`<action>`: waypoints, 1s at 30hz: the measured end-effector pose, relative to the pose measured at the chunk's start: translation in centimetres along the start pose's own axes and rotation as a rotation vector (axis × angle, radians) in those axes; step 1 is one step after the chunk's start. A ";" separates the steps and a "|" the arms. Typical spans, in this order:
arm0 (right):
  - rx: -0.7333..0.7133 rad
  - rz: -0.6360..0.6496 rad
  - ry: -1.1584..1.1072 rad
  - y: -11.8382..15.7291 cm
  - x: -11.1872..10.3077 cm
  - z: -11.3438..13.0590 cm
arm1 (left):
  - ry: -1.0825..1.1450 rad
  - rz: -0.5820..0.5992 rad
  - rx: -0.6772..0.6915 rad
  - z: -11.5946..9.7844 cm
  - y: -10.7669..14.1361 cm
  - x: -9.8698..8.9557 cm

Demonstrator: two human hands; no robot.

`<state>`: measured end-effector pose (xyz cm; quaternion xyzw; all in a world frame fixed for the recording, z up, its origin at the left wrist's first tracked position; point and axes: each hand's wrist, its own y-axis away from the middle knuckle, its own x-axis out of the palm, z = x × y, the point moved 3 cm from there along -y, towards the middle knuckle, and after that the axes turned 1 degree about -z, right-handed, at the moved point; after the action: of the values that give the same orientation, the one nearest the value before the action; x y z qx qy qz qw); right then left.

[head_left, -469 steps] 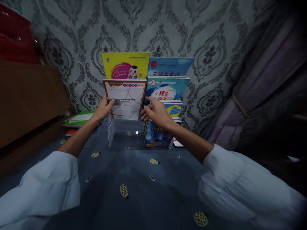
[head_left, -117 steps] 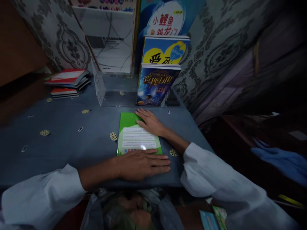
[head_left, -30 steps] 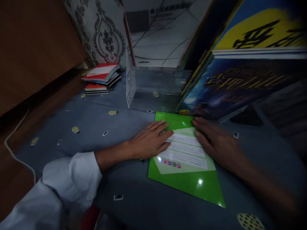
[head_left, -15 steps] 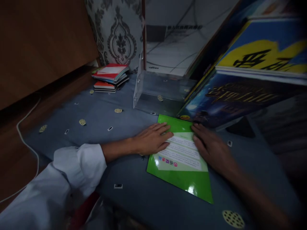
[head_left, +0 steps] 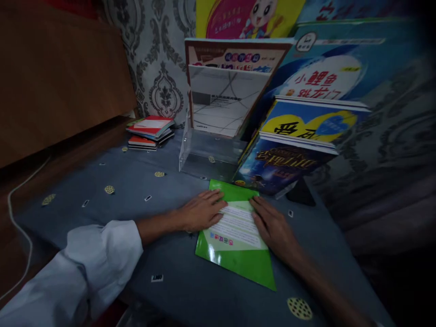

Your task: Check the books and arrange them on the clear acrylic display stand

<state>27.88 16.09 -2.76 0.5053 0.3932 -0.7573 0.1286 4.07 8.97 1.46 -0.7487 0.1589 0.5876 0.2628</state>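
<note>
A glossy green book with a pale text panel lies flat on the blue-grey cloth. My left hand rests on its left edge, fingers stretched out across the cover. On the opposite edge lies my right hand, its fingers extended and pointing toward the far side. Neither hand is wrapped around anything. Just beyond the book stands a clear acrylic rack, with a dark blue book leaning in its front right part.
More books stand upright behind, among them a grey-white one and a blue-yellow one. A small pile of books sits at the back left. A dark flat object lies right of the rack. A white cable runs down the left side.
The camera view has tilted up, so more of the standing books and patterned wall shows. Both hands stay in the same places on the green book.
</note>
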 end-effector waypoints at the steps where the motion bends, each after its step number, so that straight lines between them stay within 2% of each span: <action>1: 0.000 0.002 -0.006 0.5 -0.2 0.2 | 0.007 0.002 -0.003 0.0 0.0 0.0; 7: 0.015 0.034 -0.060 2.5 -1.5 1.5 | 0.055 0.009 -0.024 1.2 -0.4 0.2; 12: 0.060 0.059 -0.121 2.6 -2.0 2.0 | 0.002 0.054 -0.133 3.8 -1.3 0.5; 15: 0.073 0.064 -0.170 2.5 -2.2 2.0 | -0.058 0.032 -0.140 4.2 -1.6 0.5; 19: 0.134 0.058 -0.267 2.3 -3.0 2.3 | -0.117 -0.013 -0.058 3.5 -2.3 0.4; 25: 0.296 0.044 -0.512 1.5 -4.2 2.6 | -0.069 0.060 0.098 2.1 -5.8 1.3; 28: 0.367 0.031 -0.604 1.3 -4.1 2.3 | -0.044 0.079 0.158 0.6 -7.2 1.8; 30: 0.393 0.022 -0.636 1.4 -3.9 2.1 | -0.023 0.091 0.213 -1.0 -7.1 2.1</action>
<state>29.10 12.85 0.40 0.2641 0.1754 -0.9360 0.1530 9.30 14.28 1.09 -0.7018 0.2509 0.5872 0.3156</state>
